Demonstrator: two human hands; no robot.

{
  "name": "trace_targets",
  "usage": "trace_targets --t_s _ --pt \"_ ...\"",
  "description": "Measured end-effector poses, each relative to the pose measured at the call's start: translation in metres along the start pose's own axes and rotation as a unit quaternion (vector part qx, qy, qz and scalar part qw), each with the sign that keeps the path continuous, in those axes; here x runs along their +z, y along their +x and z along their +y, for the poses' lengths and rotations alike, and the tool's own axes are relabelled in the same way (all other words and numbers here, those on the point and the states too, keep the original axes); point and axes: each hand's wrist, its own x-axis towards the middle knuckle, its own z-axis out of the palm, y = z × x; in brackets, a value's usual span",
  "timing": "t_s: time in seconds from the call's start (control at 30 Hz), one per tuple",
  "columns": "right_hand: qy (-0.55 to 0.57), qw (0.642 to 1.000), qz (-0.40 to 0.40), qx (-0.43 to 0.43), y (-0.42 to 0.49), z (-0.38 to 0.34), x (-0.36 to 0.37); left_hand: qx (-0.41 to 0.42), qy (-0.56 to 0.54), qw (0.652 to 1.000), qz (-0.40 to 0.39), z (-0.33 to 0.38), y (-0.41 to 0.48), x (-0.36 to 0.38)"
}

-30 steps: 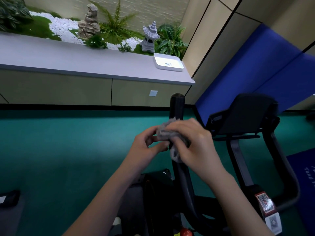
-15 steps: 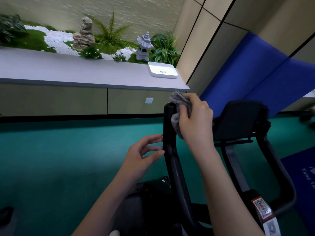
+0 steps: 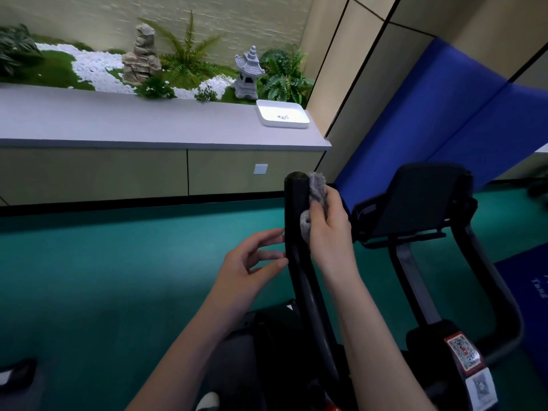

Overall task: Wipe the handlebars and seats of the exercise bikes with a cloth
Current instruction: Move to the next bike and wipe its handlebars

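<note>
— Grey cloth (image 3: 317, 188): where is it?
— Bunched in the right grip (image 3: 329, 229), fingers curled round it. It is pressed to the right face of the near bar (image 3: 293, 209), just under the top cap. One fold pokes out against the bar lower down.
— Left grip (image 3: 252, 268)?
— Holds nothing. Fingers are loose and spread, tips at the bar's left edge, lower than the cloth. Touching or just apart: cannot tell.
— Progress?
— Early, by my reading. The cloth sits at the top end of one bar only. The lower run of that bar, down toward the frame, has no cloth on it. The far bar (image 3: 486, 262), right of the console (image 3: 424, 200), has neither grip on it.
— Any sign of what's been cleaned?
— None readable. Black finish, no streaks or damp showing, so I can't mark any part as done.
— Seat?
— Not plainly in view. There are dark shapes at the bottom edge, too cropped to name, so I count it as left to do.
— Other bikes?
— Only this one is framed. The task says bikes, plural, so likely more remain beyond this one.
</note>
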Motion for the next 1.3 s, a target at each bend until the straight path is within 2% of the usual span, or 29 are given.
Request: trace_targets --t_s 0.13,0.37,0.5,0.6,0.8,1.0,1.07,1.17,1.3 --pt "0.04 0.998 -0.042 0.02 -0.001 0.009 -0.004 0.013 -0.001 1.0 0.01 -0.002 0.0 0.003" --pt "0.037 0.988 -0.124 0.087 -0.021 0.027 -0.015 0.021 0.003 0.999 0.039 -0.006 0.0 0.013" --pt "0.054 0.982 -0.137 0.116 -0.04 0.034 -0.028 0.028 0.008 0.998 0.052 -0.008 0.0 0.016" --pt "0.048 0.984 -0.138 0.1 -0.051 0.034 -0.039 0.027 0.004 0.998 0.054 -0.009 0.002 0.016" --pt "-0.064 0.994 -0.06 -0.064 -0.071 0.025 -0.058 0.015 -0.011 0.999 0.049 -0.009 0.005 0.02" --pt "-0.094 0.971 -0.099 -0.194 -0.048 -0.006 -0.064 -0.001 -0.065 0.996 0.055 -0.014 0.003 0.021" --pt "-0.129 0.949 -0.099 -0.272 -0.028 -0.028 -0.058 -0.015 -0.095 0.994 0.056 -0.014 0.003 0.023" --pt "-0.226 0.894 -0.121 -0.367 0.005 -0.054 -0.041 -0.042 -0.14 0.987 0.06 -0.014 0.003 0.025" --pt "-0.366 0.812 -0.222 -0.396 0.038 -0.066 -0.023 -0.068 -0.199 0.976 0.056 -0.019 0.0 0.027"
